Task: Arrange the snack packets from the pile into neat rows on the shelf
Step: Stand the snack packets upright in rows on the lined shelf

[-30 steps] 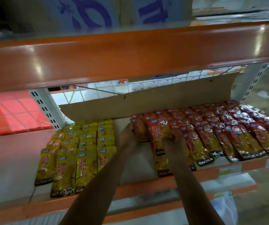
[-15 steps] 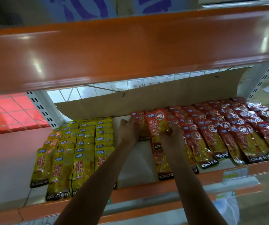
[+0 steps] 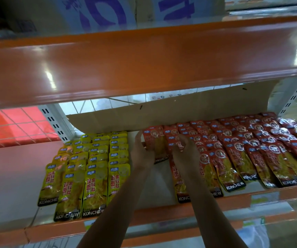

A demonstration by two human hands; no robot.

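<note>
Red snack packets [image 3: 237,151] lie in overlapping rows across the right half of the shelf [image 3: 153,213]. Yellow snack packets [image 3: 92,167] fill rows on the left. My left hand [image 3: 141,151] grips the left edge of a short stack of red packets [image 3: 155,145] at the back of the leftmost red column. My right hand [image 3: 185,153] rests fingers-down on the red packets of the neighbouring column, pinching the top of one. A bare strip of shelf separates the yellow and red groups.
An orange upper shelf beam [image 3: 144,65] hangs low over the work area. A brown cardboard sheet [image 3: 171,113] stands along the back. White slotted uprights [image 3: 54,122] flank the bay, with a wire grid behind. A lower shelf edge [image 3: 162,237] shows below.
Both hands have moved deeper toward the back of the shelf. The left hand has shifted onto the rear stack of red packets; the right hand has slid up its column.
</note>
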